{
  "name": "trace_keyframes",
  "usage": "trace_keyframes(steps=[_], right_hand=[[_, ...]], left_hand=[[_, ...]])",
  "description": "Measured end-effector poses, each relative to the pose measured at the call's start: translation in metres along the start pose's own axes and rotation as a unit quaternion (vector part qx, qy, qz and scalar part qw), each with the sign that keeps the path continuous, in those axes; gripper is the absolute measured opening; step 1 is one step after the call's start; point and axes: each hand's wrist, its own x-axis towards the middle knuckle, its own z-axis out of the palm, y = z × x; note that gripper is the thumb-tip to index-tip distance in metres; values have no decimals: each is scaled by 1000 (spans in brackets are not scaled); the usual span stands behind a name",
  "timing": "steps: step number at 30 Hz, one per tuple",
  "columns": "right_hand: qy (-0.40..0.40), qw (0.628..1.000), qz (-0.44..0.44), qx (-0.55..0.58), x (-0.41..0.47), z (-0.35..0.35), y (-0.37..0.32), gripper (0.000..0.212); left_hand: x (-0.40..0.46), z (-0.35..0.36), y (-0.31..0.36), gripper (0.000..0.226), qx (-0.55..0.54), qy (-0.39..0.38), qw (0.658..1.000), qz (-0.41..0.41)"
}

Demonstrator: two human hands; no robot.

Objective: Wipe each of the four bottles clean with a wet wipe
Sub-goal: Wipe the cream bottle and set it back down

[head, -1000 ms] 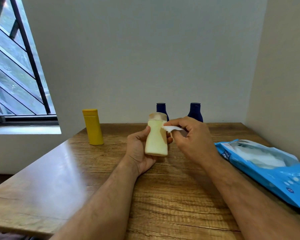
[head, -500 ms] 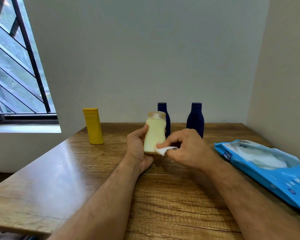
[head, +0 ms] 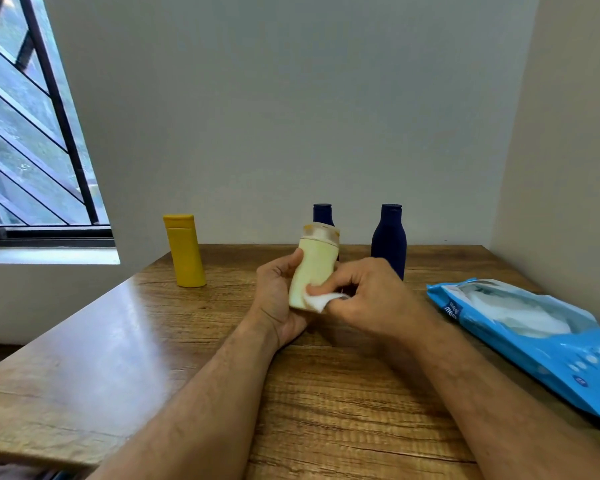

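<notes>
We see the left hand [head: 278, 299] wrapped around a pale cream plastic bottle with a tan translucent cap [head: 312, 268], held above the wooden table [head: 326, 393] near its middle, tilted slightly so the cap leans to the right. The thumb lies along the bottle's left side and the fingers close behind it, so this hand is clamped on the bottle. The right hand [head: 371, 299] pinches a small folded white wet wipe [head: 317, 301] between thumb and fingers and presses it against the lower right part of the bottle; its grip is closed on the wipe.

Farther back on the table, we find a yellow plastic bottle with a flat yellow cap [head: 185, 251] standing upright to the left, well apart from the hands. Two dark navy bottles stand near the far wall: one [head: 323, 214] mostly hidden behind the cream bottle, the other [head: 389, 239] upright just to the right, beyond the right hand.

On the right side of the table lies a blue plastic pack of wet wipes [head: 534, 341], flat, with its top flap open and white wipes showing inside. At far left we see a barred window [head: 25, 133].
</notes>
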Motion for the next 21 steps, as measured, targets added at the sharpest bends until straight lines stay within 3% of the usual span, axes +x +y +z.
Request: trace_keyframes(steps=[2, 4, 10, 12, 17, 21], right_hand=[[-31, 999, 10, 2, -1, 2, -1, 19], [-3, 1000, 4, -23, 0, 0, -1, 21], [222, 974, -16, -50, 5, -11, 2, 20], [195, 980, -19, -31, 4, -11, 2, 21], [-4, 999, 21, 33, -1, 2, -4, 22], [-20, 999, 35, 0, -1, -4, -7, 24]], left_hand=[[1, 0, 0, 45, -18, -3, 1000, -1], [0, 1, 0, 45, -18, -7, 1000, -3], [-6, 7, -1, 36, 26, -15, 999, -29], [-7, 8, -1, 38, 22, -14, 999, -28], [-4, 3, 2, 48, 3, -21, 999, -28], [-1, 4, -1, 48, 1, -19, 999, -36]])
